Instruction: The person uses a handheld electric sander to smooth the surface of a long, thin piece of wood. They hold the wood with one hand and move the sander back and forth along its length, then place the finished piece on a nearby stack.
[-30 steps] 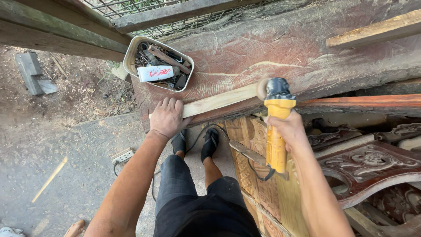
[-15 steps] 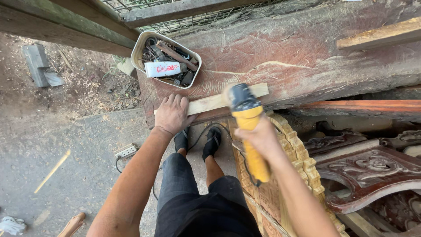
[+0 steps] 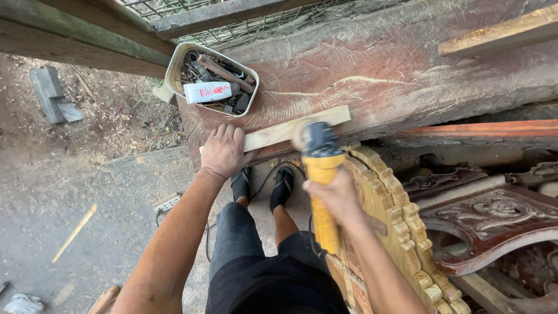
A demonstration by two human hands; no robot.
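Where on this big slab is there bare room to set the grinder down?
The reddish rough wooden slab lies bare between the white tub of tools and the pale plank at upper right. Its front edge is crowded: the left hand presses the light wooden strip, and the right hand runs the yellow angle grinder there.

An outdoor woodcarving workshop: carved furniture panels (image 3: 500,215), a rough timber slab (image 3: 395,75), a tub of tools (image 3: 212,78), dirt ground (image 3: 87,168).
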